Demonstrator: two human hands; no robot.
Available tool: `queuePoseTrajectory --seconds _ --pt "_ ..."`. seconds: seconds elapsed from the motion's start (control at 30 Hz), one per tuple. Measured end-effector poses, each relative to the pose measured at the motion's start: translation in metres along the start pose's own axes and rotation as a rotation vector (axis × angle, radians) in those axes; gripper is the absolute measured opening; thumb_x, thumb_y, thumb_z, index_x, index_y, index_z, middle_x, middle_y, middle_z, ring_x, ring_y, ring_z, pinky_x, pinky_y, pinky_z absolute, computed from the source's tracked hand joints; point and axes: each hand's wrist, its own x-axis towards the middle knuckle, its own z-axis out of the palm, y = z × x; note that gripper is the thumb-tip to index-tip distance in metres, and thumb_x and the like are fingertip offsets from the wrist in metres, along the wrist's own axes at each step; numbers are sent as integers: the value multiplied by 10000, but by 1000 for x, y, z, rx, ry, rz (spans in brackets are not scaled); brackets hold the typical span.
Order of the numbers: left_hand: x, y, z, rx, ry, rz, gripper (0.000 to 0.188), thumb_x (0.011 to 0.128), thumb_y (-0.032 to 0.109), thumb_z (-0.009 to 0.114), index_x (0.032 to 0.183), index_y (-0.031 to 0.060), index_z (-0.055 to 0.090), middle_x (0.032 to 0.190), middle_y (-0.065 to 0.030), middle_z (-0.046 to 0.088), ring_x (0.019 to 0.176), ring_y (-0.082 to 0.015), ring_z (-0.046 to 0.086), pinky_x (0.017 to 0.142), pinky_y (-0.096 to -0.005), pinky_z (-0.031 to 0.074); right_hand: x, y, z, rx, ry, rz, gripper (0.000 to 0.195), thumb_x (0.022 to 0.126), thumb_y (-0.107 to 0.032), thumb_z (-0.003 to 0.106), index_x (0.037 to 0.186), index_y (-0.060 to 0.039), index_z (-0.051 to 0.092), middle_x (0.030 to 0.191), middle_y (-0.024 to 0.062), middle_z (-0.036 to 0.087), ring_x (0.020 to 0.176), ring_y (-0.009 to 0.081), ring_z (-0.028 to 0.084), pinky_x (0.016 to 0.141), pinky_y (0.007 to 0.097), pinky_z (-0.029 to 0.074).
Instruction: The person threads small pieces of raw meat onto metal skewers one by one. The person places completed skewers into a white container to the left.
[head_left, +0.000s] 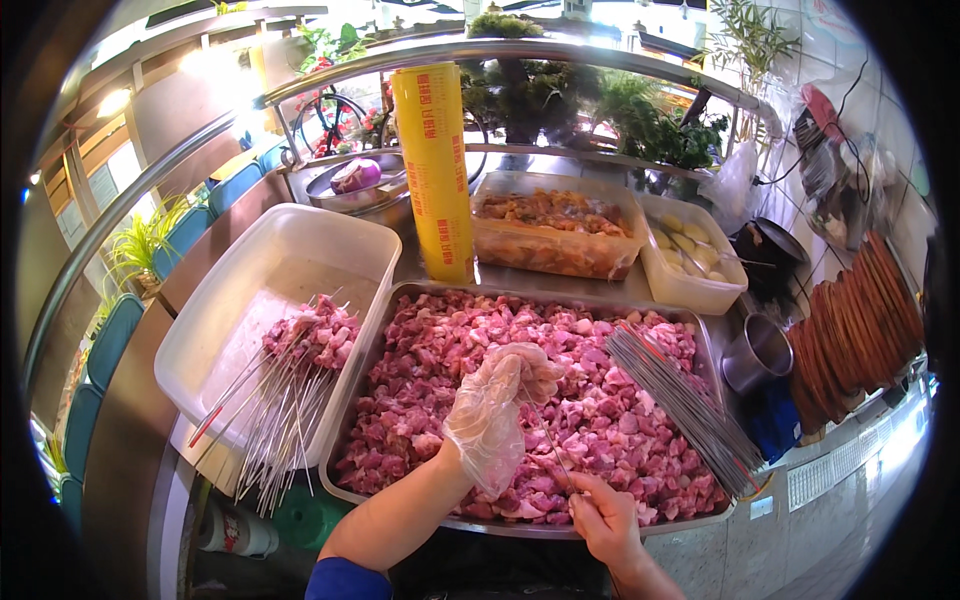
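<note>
Over a metal tray (352, 420) of raw diced meat (420, 360), my left hand (499, 409), in a clear plastic glove, has its fingers closed at the upper end of a thin metal skewer (550, 439). Whether meat is between those fingers is hard to see. My bare right hand (606, 517) grips the skewer's lower part near the tray's front edge. A bundle of bare metal skewers (679, 405) lies on the meat at the right. At the left, skewers loaded with meat (315, 334) rest in a translucent plastic bin (210, 330), their bare ends over its front rim.
Behind the tray stand a yellow roll of film (435, 172), a tub of marinated meat (555, 225) and a tub of pale round pieces in liquid (694, 251). A metal cup (757, 352) is at the right. A metal rail (517, 49) curves behind.
</note>
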Motion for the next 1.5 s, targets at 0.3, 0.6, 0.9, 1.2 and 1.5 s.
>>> queuePoseTrajectory --seconds 0.3,0.6,0.9,1.2,1.5 --pt "-12 -27 7 -33 -125 -225 331 982 382 533 1046 61 586 968 -59 623 868 -163 580 807 -288 460 2 5 1 -103 95 -63 277 910 -22 572 1183 -2 610 647 61 595 538 86 563 516 235 422" --pt "10 -14 -7 928 -258 10 267 941 141 595 1192 54 620 1093 -94 659 955 -160 611 838 -274 483 3 -1 3 409 261 -89 236 976 -11 423 1161 56 554 543 -27 416 433 22 317 441 200 252" --pt "35 -14 54 1914 -577 -471 557 994 515 367 1157 67 654 1085 -164 680 999 -320 671 832 -448 530 1 0 -1 455 228 -143 226 992 -7 415 1175 39 539 576 -26 407 470 28 341 483 208 309" --pt "36 -13 0 1182 -374 -334 306 943 271 593 1172 70 622 970 -68 658 841 -174 628 768 -314 507 0 1 0 391 235 -78 224 971 7 425 1142 63 557 549 -30 416 434 20 318 446 193 247" --pt "8 18 -15 -158 -49 -260 340 941 155 620 1264 81 546 1043 -43 639 1004 -172 619 938 -338 496 -1 7 -6 295 36 58 250 949 -10 489 1173 23 595 566 -39 473 491 14 392 464 191 295"
